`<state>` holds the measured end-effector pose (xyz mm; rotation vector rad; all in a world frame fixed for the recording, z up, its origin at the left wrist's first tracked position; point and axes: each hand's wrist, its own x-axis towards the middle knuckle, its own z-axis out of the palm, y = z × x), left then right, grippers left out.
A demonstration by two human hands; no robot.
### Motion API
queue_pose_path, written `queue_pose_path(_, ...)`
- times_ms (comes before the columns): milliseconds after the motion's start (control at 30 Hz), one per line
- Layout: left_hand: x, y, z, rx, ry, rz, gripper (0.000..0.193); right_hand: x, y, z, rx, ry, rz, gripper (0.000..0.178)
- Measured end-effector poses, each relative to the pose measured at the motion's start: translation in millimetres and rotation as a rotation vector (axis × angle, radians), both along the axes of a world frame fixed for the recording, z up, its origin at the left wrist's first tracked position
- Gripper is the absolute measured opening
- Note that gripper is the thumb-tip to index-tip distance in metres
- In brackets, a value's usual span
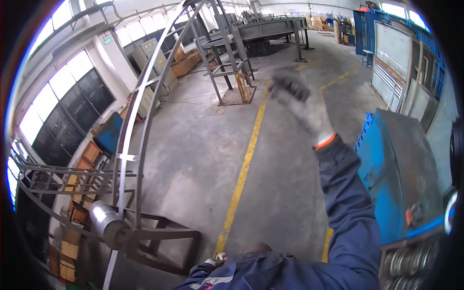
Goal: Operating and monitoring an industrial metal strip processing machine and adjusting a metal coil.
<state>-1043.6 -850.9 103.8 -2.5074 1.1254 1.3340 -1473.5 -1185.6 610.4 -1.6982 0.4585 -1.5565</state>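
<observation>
My right hand is raised ahead of me at the end of an outstretched arm in a dark blue sleeve. It wears a light grey work glove with dark fingers and an orange cuff. Motion smears the fingers, so whether they hold anything cannot be made out. Behind it lies the grey floor with yellow lines. Low in the picture, close to my body, only a bit of my gloved left hand shows, its fingers mostly hidden. To its left stands a dark metal frame with a shiny metal roller.
A long metal rail runs along the left. Ahead stand a steel ladder-like frame and a large round platform. A blue metal cabinet is on my right, near wire coils. A cable lies on the floor.
</observation>
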Motion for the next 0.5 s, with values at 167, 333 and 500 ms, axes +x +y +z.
queue_pose_path(167, -45, -162, -34, 0.117, -0.011, -0.013, 0.065, -33, -193, -85, 0.141, 0.233, -0.048, 0.043)
queue_pose_path(333, -81, -373, -83, 0.155, 0.009, -0.050, 0.064, -77, -404, -113, 0.183, 0.348, -0.162, 0.040)
queue_pose_path(500, -120, -608, -67, -0.009, 0.092, -0.125, 0.063, -142, -572, -145, 0.469, 0.003, -0.051, 0.032)
